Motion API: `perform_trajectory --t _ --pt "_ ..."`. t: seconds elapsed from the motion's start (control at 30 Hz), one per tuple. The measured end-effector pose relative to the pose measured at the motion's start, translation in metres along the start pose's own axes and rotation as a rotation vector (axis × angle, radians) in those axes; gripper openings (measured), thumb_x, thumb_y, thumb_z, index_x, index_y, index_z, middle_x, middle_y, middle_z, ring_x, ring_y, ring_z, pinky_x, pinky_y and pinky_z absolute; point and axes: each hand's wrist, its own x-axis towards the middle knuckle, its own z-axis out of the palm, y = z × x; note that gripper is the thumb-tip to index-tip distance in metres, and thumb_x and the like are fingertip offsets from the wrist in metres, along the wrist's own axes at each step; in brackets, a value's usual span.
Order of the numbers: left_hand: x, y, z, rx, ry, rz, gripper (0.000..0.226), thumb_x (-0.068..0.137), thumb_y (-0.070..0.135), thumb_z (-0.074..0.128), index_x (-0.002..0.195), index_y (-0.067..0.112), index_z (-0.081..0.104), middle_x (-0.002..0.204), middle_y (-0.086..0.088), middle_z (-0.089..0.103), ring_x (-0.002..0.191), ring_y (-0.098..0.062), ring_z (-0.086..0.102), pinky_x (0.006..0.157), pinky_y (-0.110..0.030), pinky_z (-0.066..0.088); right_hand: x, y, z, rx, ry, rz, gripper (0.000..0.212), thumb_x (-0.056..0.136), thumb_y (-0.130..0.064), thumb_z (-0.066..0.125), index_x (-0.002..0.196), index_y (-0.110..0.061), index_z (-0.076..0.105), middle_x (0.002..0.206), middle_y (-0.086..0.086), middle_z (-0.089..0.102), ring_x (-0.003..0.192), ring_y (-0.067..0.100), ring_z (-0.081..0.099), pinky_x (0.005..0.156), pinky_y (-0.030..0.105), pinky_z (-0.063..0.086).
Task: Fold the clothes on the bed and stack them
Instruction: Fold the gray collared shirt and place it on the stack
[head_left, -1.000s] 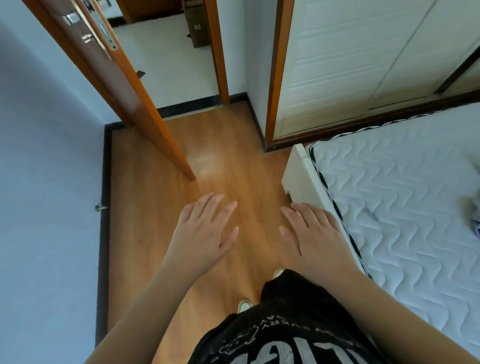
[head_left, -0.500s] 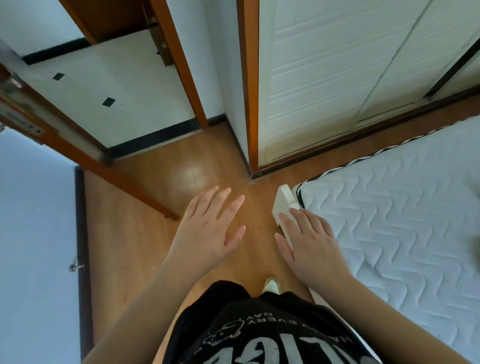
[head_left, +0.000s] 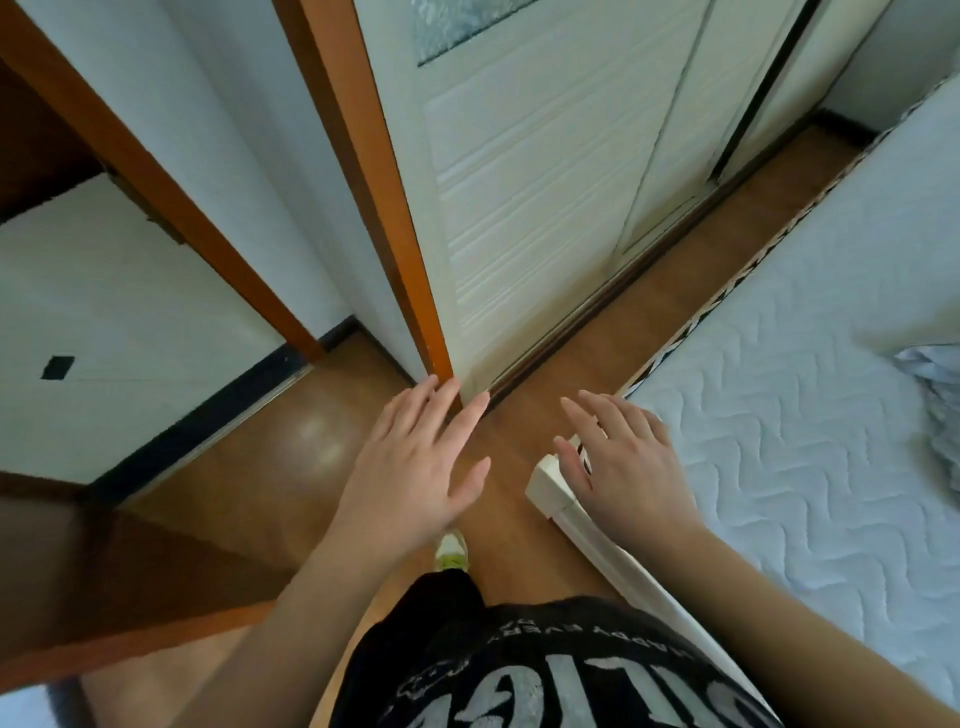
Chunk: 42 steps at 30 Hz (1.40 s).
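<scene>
A bed with a white quilted mattress (head_left: 810, 415) fills the right side. A crumpled pale garment (head_left: 935, 379) lies on it at the far right edge, mostly cut off. My left hand (head_left: 410, 467) hovers flat over the wooden floor, fingers spread, holding nothing. My right hand (head_left: 628, 467) hovers flat over the bed's white corner (head_left: 545, 483), also holding nothing. Both hands are well short of the garment.
A white sliding wardrobe (head_left: 545, 197) stands ahead, with a narrow strip of wooden floor (head_left: 691, 280) between it and the bed. An orange door frame (head_left: 384, 197) and an open doorway to a white tiled floor (head_left: 130, 322) are on the left. My shoe (head_left: 452, 552) is below.
The view has swung right and forward, toward the wardrobe and bed. The open door slid to the lower left. A pale garment has come into view at the right edge. Both hands stay flat and held out.
</scene>
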Motion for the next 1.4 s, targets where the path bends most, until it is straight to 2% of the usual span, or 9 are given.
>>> perform_trajectory --t 0.1,0.2,0.33,0.43,0.73,0.9,1.07,1.3,1.4 --pt "0.037 -0.033 -0.010 0.034 0.022 0.112 0.058 0.097 0.059 0.030 0.146 0.030 0.041 0.148 -0.004 0.047 0.139 -0.026 0.041 0.107 -0.039 0.026 0.023 -0.014 -0.006 0.005 0.060 0.131 0.053 0.102 -0.052 0.028 0.142 -0.024 0.048 0.143 0.000 0.052 0.132 0.021 0.047 0.110 0.041 0.036" --pt "0.085 -0.051 -0.023 0.059 0.009 0.259 0.060 0.098 0.059 0.026 0.149 0.029 0.037 0.153 -0.005 0.041 0.144 -0.028 0.033 0.112 -0.042 0.021 0.041 -0.023 -0.017 -0.022 0.083 0.236 0.056 0.101 -0.053 0.024 0.141 -0.023 0.049 0.141 0.002 0.053 0.131 0.022 0.048 0.108 0.041 0.038" --pt "0.146 -0.036 -0.041 0.066 -0.003 0.418 0.066 0.096 0.061 0.018 0.149 0.029 0.037 0.155 -0.006 0.036 0.145 -0.028 0.029 0.116 -0.046 0.020 0.052 -0.018 -0.027 -0.019 0.141 0.379 0.055 0.100 -0.050 0.028 0.138 -0.019 0.054 0.138 0.007 0.056 0.127 0.027 0.053 0.104 0.044 0.041" --pt "0.181 -0.016 -0.047 0.061 0.011 0.508 0.064 0.096 0.060 0.017 0.149 0.030 0.036 0.155 -0.004 0.036 0.146 -0.027 0.028 0.117 -0.044 0.017 0.055 -0.003 -0.035 -0.030 0.160 0.467 0.056 0.100 -0.049 0.025 0.140 -0.019 0.051 0.139 0.008 0.055 0.127 0.027 0.052 0.105 0.044 0.040" --pt "0.283 0.090 -0.058 0.083 0.018 0.787 0.064 0.097 0.061 0.013 0.150 0.031 0.031 0.155 -0.002 0.035 0.146 -0.024 0.024 0.119 -0.043 0.015 0.050 0.089 -0.065 0.027 0.236 0.719 0.054 0.099 -0.050 0.030 0.142 -0.022 0.048 0.143 0.005 0.052 0.131 0.027 0.049 0.108 0.044 0.038" --pt "0.326 0.147 -0.077 0.115 0.052 0.925 0.066 0.096 0.062 0.015 0.148 0.029 0.038 0.153 -0.004 0.039 0.145 -0.025 0.028 0.118 -0.044 0.020 0.051 0.135 -0.084 0.075 0.190 0.834 0.063 0.098 -0.054 0.018 0.148 -0.023 0.041 0.152 0.005 0.042 0.140 0.027 0.038 0.115 0.046 0.031" --pt "0.354 0.193 -0.087 0.133 0.072 1.038 0.063 0.096 0.058 0.023 0.148 0.027 0.039 0.152 -0.005 0.040 0.144 -0.026 0.028 0.119 -0.043 0.019 0.042 0.170 -0.095 0.087 0.190 0.958 0.068 0.096 -0.055 0.011 0.148 -0.023 0.040 0.154 0.006 0.038 0.142 0.028 0.033 0.116 0.045 0.025" --pt "0.394 0.266 -0.099 0.074 0.108 1.289 0.054 0.101 0.051 0.027 0.140 0.023 0.050 0.142 -0.006 0.052 0.135 -0.026 0.043 0.112 -0.045 0.032 0.038 0.209 -0.101 0.127 0.197 1.171 0.058 0.100 -0.052 0.023 0.150 -0.025 0.035 0.158 0.004 0.031 0.145 0.025 0.028 0.118 0.042 0.020" --pt "0.420 0.301 -0.100 0.139 0.109 1.396 0.057 0.099 0.052 0.026 0.141 0.022 0.051 0.145 -0.007 0.049 0.139 -0.028 0.039 0.114 -0.046 0.029 0.047 0.224 -0.107 0.154 0.234 1.269 0.061 0.098 -0.055 0.022 0.149 -0.025 0.038 0.157 0.004 0.032 0.144 0.025 0.029 0.117 0.042 0.021"
